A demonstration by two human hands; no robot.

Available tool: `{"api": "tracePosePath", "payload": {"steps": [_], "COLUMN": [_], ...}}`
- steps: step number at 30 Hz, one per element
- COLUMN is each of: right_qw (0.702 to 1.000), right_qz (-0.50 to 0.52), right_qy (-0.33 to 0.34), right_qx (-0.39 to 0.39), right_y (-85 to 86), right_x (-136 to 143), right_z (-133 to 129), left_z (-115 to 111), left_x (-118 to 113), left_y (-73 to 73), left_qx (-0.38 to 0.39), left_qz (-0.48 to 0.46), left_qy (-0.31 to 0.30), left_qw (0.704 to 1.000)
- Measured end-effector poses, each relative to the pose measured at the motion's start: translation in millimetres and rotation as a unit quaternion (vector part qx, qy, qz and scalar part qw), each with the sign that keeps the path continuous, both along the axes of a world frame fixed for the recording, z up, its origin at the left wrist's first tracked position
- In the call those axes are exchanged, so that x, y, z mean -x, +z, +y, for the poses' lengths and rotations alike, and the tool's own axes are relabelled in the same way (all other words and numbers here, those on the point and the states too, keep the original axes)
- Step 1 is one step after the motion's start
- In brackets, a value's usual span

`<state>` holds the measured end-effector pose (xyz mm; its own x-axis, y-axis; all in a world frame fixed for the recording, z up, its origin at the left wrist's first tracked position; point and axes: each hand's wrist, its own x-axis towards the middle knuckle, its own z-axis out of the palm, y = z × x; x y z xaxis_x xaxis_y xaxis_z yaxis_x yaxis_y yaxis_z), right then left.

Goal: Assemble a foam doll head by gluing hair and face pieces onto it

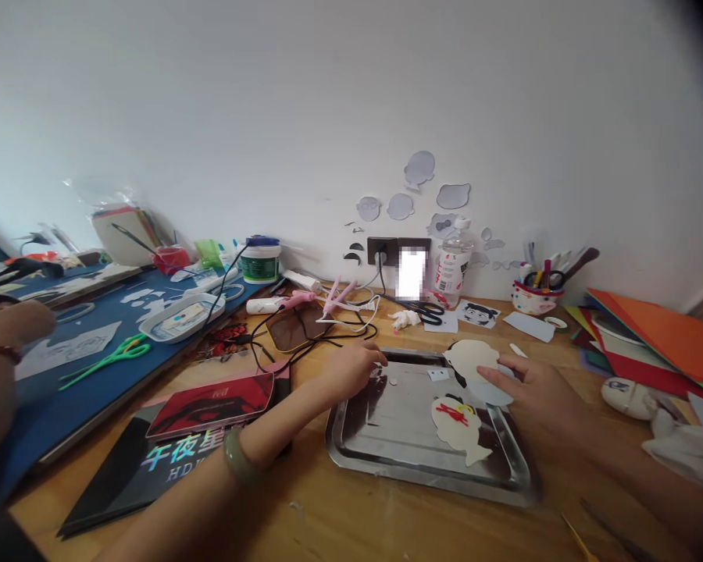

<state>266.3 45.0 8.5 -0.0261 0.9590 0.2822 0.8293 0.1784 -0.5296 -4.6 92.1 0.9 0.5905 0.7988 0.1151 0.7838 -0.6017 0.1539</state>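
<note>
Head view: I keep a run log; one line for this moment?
left hand: at far-left corner of metal tray | right hand: holding cream cutout | in tray: red-marked cutout

Tray (pixel 380 437) I'm watching: silver-grey, on lt. brown wood-grain desk (pixel 387 527). In tray, cream cutout (pixel 460 435) w/ red & yellow marks; over tray's far R, off-white cutout (pixel 472 357), blk. at edge. L of tray, red case (pixel 211 410) w/ dk. pattern; farther L, grn. scissors (pixel 117 357). R of tray, orange & red sheets (pixel 661 332); behind-R, white cup (pixel 536 302) w/ coloured dots.
</note>
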Motion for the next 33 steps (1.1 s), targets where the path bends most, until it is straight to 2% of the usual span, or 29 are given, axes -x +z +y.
{"api": "tracePosePath", "payload": {"steps": [3,6,9,12,17,26,29,33], "right_qw": [0.995,0.972,0.949,0.941,0.946,0.953,0.965,0.967], "right_qz": [-0.083,-0.165,-0.236,-0.25,-0.22,-0.195,-0.151,-0.103], "right_qy": [0.035,0.125,0.195,0.227,0.237,0.229,0.215,0.221], "right_qx": [-0.05,-0.115,-0.081,-0.035,0.009,-0.018,0.017,0.077], "right_y": [-6.3,-17.6,-26.1,-23.2,-8.9,-5.1,-1.9,-5.1], "right_x": [2.7,7.5,11.8,12.4,12.1,28.2,42.6,78.0], "right_z": [-2.6,-8.9,-17.2,-22.4,-18.3,-6.4,7.0,34.1], "left_z": [-8.3,-15.9,-17.3,-11.0,1.3,10.8,14.3,13.3], "left_x": [-4.7,-12.8,-18.4,-19.0,-15.8,-12.9,-8.9,-6.4], "left_y": [-3.3,-10.0,-16.2,-20.4,-20.0,-12.9,-12.9,-13.5], "left_qx": [-0.003,-0.013,-0.01,0.009,0.055,0.15,0.183,0.194], "left_qz": [0.014,0.013,-0.006,-0.035,-0.077,-0.122,-0.139,-0.157], "left_qy": [0.011,0.036,0.053,0.063,0.075,0.096,0.092,0.102], "left_qw": [1.0,0.999,0.999,0.997,0.993,0.976,0.969,0.963]}}
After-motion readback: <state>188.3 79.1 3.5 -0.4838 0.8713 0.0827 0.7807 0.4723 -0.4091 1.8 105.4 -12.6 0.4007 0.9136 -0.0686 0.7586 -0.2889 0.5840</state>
